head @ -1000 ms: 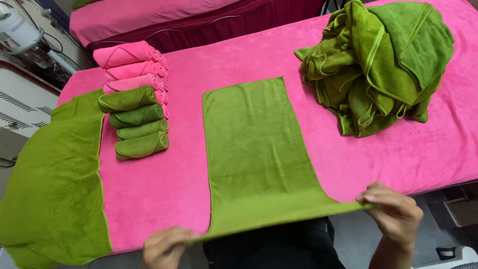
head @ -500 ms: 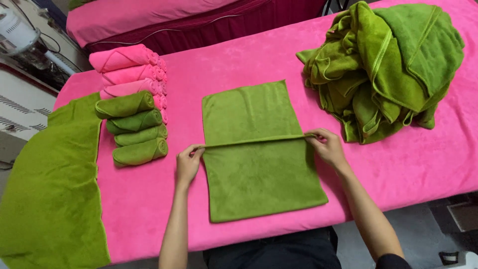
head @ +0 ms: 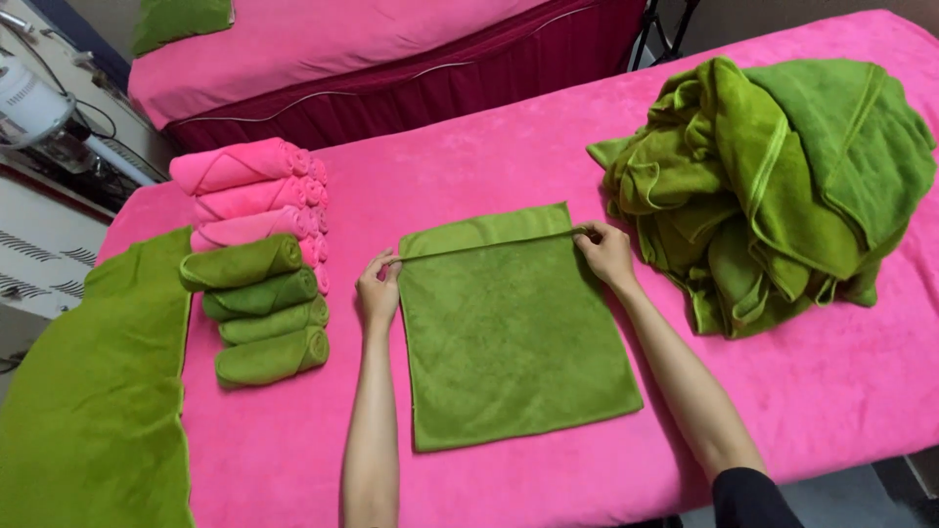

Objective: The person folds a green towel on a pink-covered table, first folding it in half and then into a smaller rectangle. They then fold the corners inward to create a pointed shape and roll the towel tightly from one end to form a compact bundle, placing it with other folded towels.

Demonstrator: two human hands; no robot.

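Observation:
A green towel [head: 514, 332] lies folded in half on the pink-covered table [head: 469, 166]. My left hand [head: 377, 290] pinches the left corner of its folded-over top layer near the far edge. My right hand [head: 606, 254] pinches the right corner of the same layer. The carried edge sits just short of the towel's far edge, so a thin green strip shows beyond it.
A heap of crumpled green towels [head: 773, 186] sits at the right. Rolled green towels [head: 259, 313] and rolled pink towels [head: 249, 191] are stacked at the left. A flat green towel [head: 93, 411] drapes over the left edge. A second pink bed [head: 333, 49] stands behind.
Both hands lifted the towel's near edge from the table's front and carried it away from me over the towel, almost to its far edge, folding it in half.

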